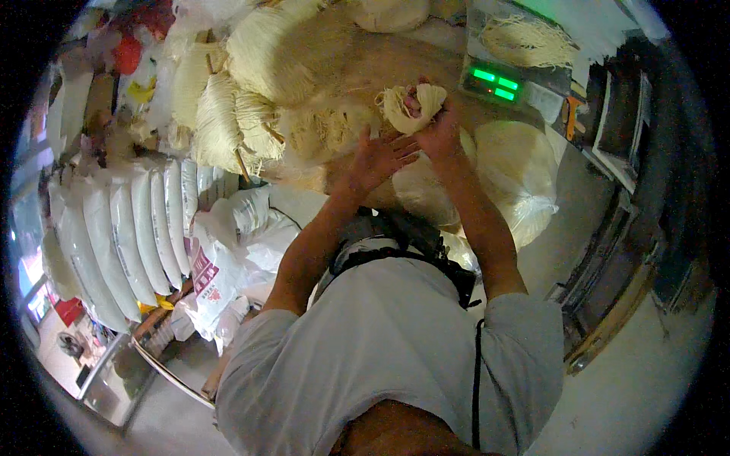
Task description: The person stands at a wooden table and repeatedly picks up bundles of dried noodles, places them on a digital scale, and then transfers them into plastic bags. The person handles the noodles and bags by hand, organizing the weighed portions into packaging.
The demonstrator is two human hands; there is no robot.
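Note:
A small hank of pale noodles is wrapped around the fingers of my right hand, held over the wooden tabletop. My left hand is just below and left of it, fingers spread and nothing in them; whether the fingertips touch the hank cannot be told. Beyond my left hand lies a heap of loose, tangled noodles. Larger noodle hanks with thin sticks through them lie to its left. At the upper right, more noodles rest on a digital scale with lit green displays.
Clear plastic bags of noodles stand at the table's near right edge. A thick noodle mound lies at the back. Filled white sacks are lined up at left. Dark metal frames and an orange-handled tool are on the right.

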